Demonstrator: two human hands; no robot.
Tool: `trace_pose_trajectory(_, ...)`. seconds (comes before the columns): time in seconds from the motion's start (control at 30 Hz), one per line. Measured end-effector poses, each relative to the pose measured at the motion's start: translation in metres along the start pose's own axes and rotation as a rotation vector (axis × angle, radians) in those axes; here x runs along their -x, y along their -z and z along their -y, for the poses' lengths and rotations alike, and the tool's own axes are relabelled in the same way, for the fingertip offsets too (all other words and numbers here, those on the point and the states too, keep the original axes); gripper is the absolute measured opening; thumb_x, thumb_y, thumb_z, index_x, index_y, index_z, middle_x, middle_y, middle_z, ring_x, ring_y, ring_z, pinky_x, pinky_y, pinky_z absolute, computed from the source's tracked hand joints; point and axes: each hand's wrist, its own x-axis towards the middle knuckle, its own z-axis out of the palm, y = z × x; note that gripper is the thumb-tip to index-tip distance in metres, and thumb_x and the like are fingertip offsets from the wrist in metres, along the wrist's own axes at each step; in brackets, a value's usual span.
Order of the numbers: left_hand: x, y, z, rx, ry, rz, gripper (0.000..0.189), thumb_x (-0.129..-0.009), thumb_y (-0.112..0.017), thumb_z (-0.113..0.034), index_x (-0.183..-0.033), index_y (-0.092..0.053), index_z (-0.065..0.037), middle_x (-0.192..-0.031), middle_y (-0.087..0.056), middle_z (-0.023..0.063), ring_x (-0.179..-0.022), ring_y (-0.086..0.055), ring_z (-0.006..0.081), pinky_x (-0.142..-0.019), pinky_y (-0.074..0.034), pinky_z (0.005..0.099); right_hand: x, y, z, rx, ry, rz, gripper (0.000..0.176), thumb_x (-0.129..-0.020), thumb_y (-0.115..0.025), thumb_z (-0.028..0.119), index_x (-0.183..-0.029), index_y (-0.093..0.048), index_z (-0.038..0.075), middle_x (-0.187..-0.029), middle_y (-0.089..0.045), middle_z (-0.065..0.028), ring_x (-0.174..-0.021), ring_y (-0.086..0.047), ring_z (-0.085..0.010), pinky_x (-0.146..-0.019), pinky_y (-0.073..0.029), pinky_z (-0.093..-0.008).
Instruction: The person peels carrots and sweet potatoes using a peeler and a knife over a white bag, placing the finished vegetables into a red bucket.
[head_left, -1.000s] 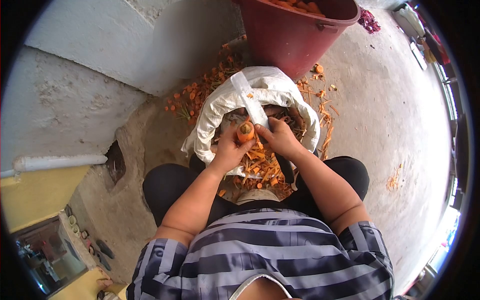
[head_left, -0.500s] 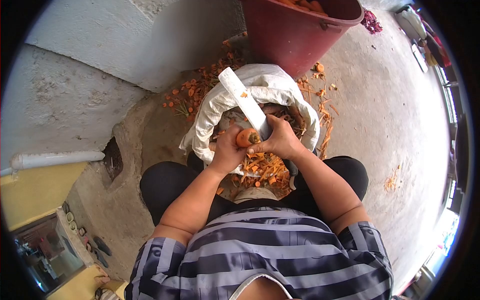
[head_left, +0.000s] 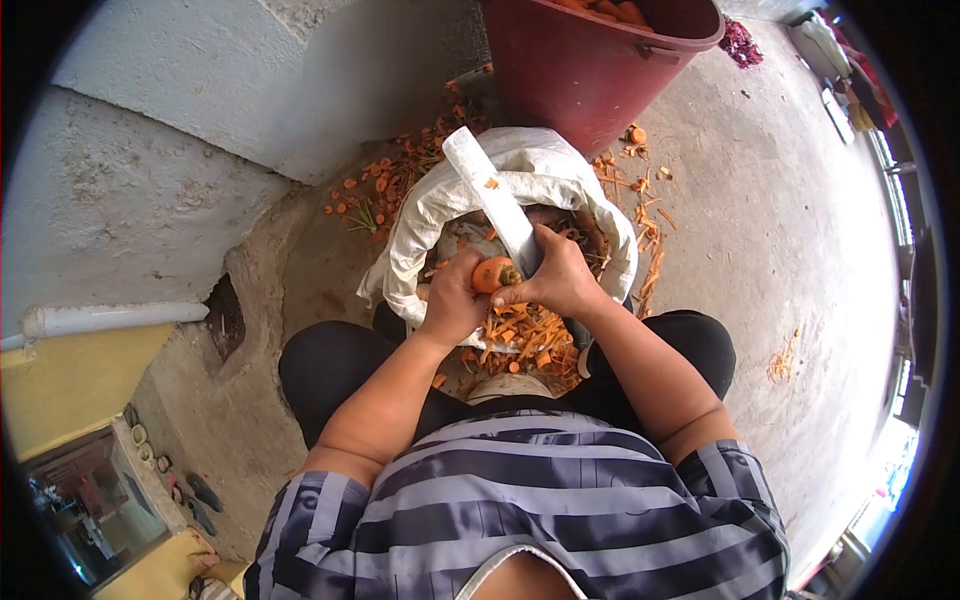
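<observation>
My left hand [head_left: 452, 302] is closed around a carrot [head_left: 489, 275], whose stem end points right toward the other hand. In my right hand [head_left: 563, 280] is a large knife [head_left: 490, 195], gripped along its broad blade. The blade slants up and to the left over the sack, with a small orange scrap stuck on it. My right thumb lies close to the carrot's stem end. Below both hands is an open white sack [head_left: 413, 235] with a rolled rim, and carrot peelings [head_left: 530, 330] are heaped at its near side.
A red tub [head_left: 600, 75] holding carrots [head_left: 610, 10] stands behind the sack. Carrot slices and scraps [head_left: 385, 180] litter the floor left of the sack, and more peelings [head_left: 652, 250] lie on its right. A wall [head_left: 170, 160] with a white pipe [head_left: 120, 318] rises at the left.
Both hands stay nearly in place over the sack. The knife's tip has shifted very slightly up and right, and the carrot's stem end now shows a little more.
</observation>
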Motion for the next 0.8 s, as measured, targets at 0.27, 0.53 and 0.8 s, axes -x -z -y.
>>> trace_pose_trajectory(0.27,0.001,0.002,0.006,-0.161,0.04,0.047,0.021,-0.063,-0.067,-0.006,-0.077,-0.052,-0.003,-0.074,-0.055,0.0147,-0.072,-0.055,0.0341,-0.061,-0.043,0.0393,0.0,-0.011,-0.003,0.235,0.051,0.028,0.071,-0.048,-0.078,0.048,-0.088,-0.052,-0.006,-0.069,-0.058,-0.0203,-0.065,-0.06,-0.0322,-0.061,-0.047,-0.038)
trace_pose_trajectory(0.53,0.003,0.002,0.021,-0.273,0.067,0.198,0.023,-0.068,-0.066,-0.015,-0.087,-0.059,-0.005,-0.075,-0.061,0.0163,-0.073,-0.059,0.0334,-0.063,-0.046,0.0397,0.003,-0.024,-0.018,0.232,0.101,0.051,0.057,-0.062,-0.069,0.045,-0.083,-0.053,-0.005,-0.067,-0.056,-0.0218,-0.064,-0.059,-0.0345,-0.059,-0.047,-0.0394)
trace_pose_trajectory(0.8,0.008,-0.006,0.006,-0.423,0.171,-0.015,0.024,-0.072,-0.063,-0.017,-0.082,-0.05,0.0,-0.075,-0.058,0.0209,-0.073,-0.058,0.0365,-0.063,-0.045,0.0436,0.011,-0.046,-0.016,-0.282,-0.218,0.069,0.057,-0.078,-0.055,0.051,-0.084,-0.056,-0.006,-0.062,-0.058,-0.0156,-0.055,-0.059,-0.0238,-0.056,-0.048,-0.0354)
